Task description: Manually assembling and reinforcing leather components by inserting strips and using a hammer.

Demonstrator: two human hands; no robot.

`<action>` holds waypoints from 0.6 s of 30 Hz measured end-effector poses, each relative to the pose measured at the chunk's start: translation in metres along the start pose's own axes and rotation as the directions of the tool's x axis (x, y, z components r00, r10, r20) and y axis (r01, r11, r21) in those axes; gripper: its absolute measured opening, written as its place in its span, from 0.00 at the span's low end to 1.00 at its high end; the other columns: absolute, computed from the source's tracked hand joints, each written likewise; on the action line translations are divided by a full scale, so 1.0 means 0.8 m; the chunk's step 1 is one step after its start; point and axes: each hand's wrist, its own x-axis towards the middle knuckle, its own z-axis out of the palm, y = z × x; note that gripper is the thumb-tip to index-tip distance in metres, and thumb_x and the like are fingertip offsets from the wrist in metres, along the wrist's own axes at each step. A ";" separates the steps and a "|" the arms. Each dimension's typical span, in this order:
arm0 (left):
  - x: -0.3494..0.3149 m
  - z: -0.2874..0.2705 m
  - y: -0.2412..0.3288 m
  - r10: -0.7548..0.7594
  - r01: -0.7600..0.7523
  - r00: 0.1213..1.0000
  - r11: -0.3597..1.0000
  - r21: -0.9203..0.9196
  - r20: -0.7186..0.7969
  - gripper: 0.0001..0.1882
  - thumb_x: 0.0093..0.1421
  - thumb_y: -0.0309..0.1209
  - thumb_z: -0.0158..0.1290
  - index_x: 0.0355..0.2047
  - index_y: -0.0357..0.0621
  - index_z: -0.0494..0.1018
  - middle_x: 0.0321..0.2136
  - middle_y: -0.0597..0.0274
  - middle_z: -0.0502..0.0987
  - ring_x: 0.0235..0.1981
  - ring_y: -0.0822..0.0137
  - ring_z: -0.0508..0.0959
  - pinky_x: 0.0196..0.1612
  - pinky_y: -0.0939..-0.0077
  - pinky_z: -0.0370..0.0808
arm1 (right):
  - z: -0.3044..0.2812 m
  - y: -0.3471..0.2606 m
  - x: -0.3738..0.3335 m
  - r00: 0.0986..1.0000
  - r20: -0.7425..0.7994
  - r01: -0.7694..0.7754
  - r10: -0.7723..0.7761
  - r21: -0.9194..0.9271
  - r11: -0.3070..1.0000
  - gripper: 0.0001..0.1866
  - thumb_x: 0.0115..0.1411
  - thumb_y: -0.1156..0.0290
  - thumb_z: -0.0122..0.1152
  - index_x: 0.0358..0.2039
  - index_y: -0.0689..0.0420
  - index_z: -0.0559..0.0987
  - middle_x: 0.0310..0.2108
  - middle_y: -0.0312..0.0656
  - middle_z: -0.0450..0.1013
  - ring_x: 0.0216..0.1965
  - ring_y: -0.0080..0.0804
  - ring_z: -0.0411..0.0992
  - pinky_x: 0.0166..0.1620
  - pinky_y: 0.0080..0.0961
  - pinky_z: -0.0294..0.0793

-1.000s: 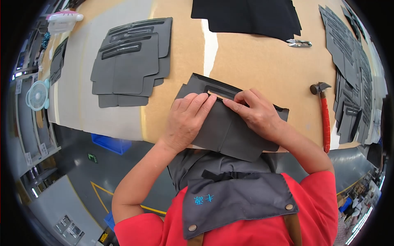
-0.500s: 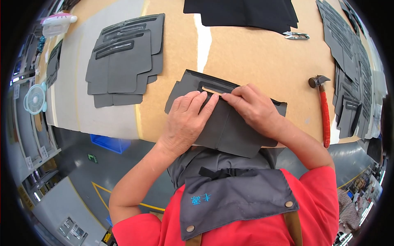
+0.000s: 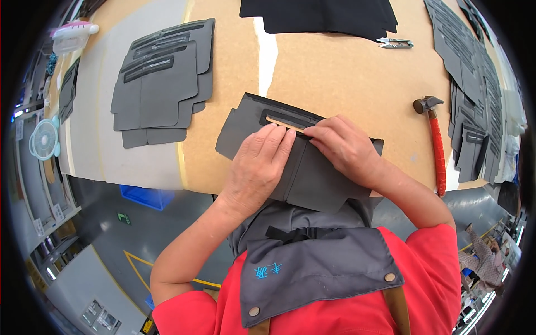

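A dark grey sheet panel [image 3: 319, 173] with a long slot edged in black lies slanted at the table's near edge, its lower part overhanging toward my lap. My left hand [image 3: 259, 159] rests on it, fingers side by side and bent, their tips pressed on the slot's lower edge; its thumb is hidden. At the slot's right end, my right hand [image 3: 346, 151] pinches the black edging between thumb and forefinger, the other fingers curled. Tan table surface shows through the slot between the hands.
Similar slotted panels [image 3: 159, 95] are stacked at left, more panels [image 3: 474, 100] along the right. A red-handled hammer [image 3: 436, 145] and small thread snips [image 3: 395, 43] lie right of me. Black sheets [image 3: 324, 17] lie at the far side. A small fan [image 3: 44, 138] stands left.
The whole view has shifted slightly. My left fingers have drawn closer together along the slot's edge, and my right hand keeps its pinch at the slot's right end.
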 end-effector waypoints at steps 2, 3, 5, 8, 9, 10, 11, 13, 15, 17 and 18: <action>0.000 0.002 0.004 -0.001 0.001 1.000 1.000 -0.024 0.006 0.28 0.58 0.23 0.54 0.60 0.42 0.74 0.53 0.54 0.73 0.57 0.55 0.74 0.61 0.64 0.72 | 0.002 0.001 -0.006 0.993 -0.048 -0.105 0.110 0.100 0.989 0.20 0.51 0.81 0.66 0.47 0.59 0.82 0.38 0.42 0.74 0.38 0.38 0.74 0.39 0.32 0.78; -0.002 0.003 0.005 -0.003 0.003 1.000 1.000 -0.025 0.007 0.28 0.58 0.23 0.54 0.60 0.42 0.74 0.53 0.54 0.73 0.57 0.55 0.74 0.61 0.64 0.72 | 0.002 0.002 -0.007 0.993 -0.046 -0.105 0.110 0.101 0.989 0.20 0.51 0.81 0.66 0.47 0.59 0.82 0.38 0.42 0.74 0.38 0.38 0.74 0.39 0.32 0.78; -0.005 0.005 0.006 -0.013 0.013 1.000 1.000 -0.020 0.002 0.28 0.58 0.23 0.54 0.60 0.41 0.73 0.53 0.54 0.73 0.58 0.55 0.74 0.61 0.63 0.73 | -0.002 0.003 -0.007 0.999 -0.040 -0.004 0.005 0.024 1.000 0.20 0.50 0.81 0.67 0.46 0.59 0.82 0.38 0.42 0.75 0.37 0.38 0.75 0.39 0.32 0.78; -0.005 0.008 0.006 -0.003 0.003 1.000 1.000 -0.008 -0.007 0.28 0.58 0.23 0.54 0.60 0.41 0.73 0.53 0.54 0.72 0.58 0.56 0.74 0.61 0.64 0.72 | -0.008 -0.001 -0.004 0.998 -0.001 0.064 -0.064 -0.060 0.996 0.20 0.49 0.81 0.68 0.46 0.60 0.82 0.36 0.40 0.76 0.35 0.37 0.75 0.37 0.31 0.78; -0.003 0.007 0.008 -0.001 0.001 1.000 1.000 -0.009 -0.008 0.28 0.58 0.23 0.54 0.60 0.41 0.73 0.53 0.54 0.72 0.58 0.56 0.74 0.61 0.64 0.72 | -0.005 0.000 -0.006 0.998 -0.002 0.063 -0.064 -0.062 0.996 0.20 0.49 0.81 0.68 0.46 0.60 0.82 0.36 0.40 0.76 0.35 0.37 0.75 0.37 0.31 0.78; -0.001 0.005 0.009 0.002 -0.002 1.000 1.000 -0.014 -0.007 0.28 0.58 0.23 0.54 0.60 0.41 0.74 0.53 0.54 0.72 0.58 0.56 0.74 0.61 0.64 0.73 | 0.000 0.001 -0.009 0.999 -0.047 0.019 -0.019 -0.011 1.000 0.21 0.49 0.81 0.67 0.46 0.60 0.82 0.37 0.41 0.76 0.36 0.37 0.75 0.37 0.31 0.78; 0.000 0.004 0.011 0.003 -0.003 1.000 1.000 -0.020 -0.006 0.28 0.58 0.23 0.54 0.61 0.42 0.74 0.54 0.54 0.72 0.58 0.55 0.74 0.61 0.64 0.73 | 0.003 0.002 -0.011 0.996 -0.090 -0.022 0.026 0.043 0.999 0.21 0.49 0.81 0.66 0.47 0.60 0.82 0.38 0.41 0.75 0.36 0.37 0.74 0.37 0.31 0.78; -0.001 0.008 0.012 0.004 -0.004 1.000 0.999 -0.034 -0.011 0.28 0.58 0.23 0.54 0.61 0.42 0.74 0.54 0.54 0.72 0.58 0.55 0.73 0.61 0.64 0.73 | -0.002 0.001 -0.015 0.998 -0.062 -0.013 0.014 0.019 1.000 0.20 0.51 0.79 0.64 0.47 0.61 0.81 0.38 0.42 0.75 0.36 0.37 0.74 0.39 0.31 0.78; -0.003 0.009 0.014 0.010 -0.011 1.000 0.999 -0.052 -0.013 0.27 0.58 0.23 0.54 0.61 0.42 0.74 0.54 0.54 0.72 0.59 0.55 0.73 0.62 0.63 0.72 | -0.006 -0.001 -0.018 0.999 -0.036 -0.010 0.010 -0.005 1.000 0.19 0.52 0.78 0.62 0.46 0.62 0.81 0.39 0.42 0.74 0.36 0.37 0.73 0.40 0.32 0.78; -0.006 0.008 0.016 0.004 -0.004 1.000 0.999 -0.032 -0.003 0.27 0.59 0.24 0.54 0.60 0.40 0.73 0.54 0.55 0.72 0.59 0.56 0.73 0.62 0.64 0.72 | -0.008 -0.004 -0.016 0.995 -0.013 0.097 -0.100 -0.125 0.987 0.20 0.51 0.78 0.62 0.47 0.62 0.81 0.39 0.41 0.74 0.37 0.37 0.73 0.41 0.31 0.78; -0.005 0.008 0.016 0.008 -0.008 1.000 0.999 -0.032 -0.005 0.27 0.59 0.24 0.54 0.60 0.40 0.73 0.54 0.55 0.72 0.59 0.56 0.73 0.62 0.64 0.72 | -0.009 -0.005 -0.015 0.995 -0.016 0.096 -0.099 -0.128 0.987 0.20 0.51 0.78 0.62 0.47 0.62 0.81 0.39 0.41 0.74 0.37 0.37 0.73 0.41 0.31 0.78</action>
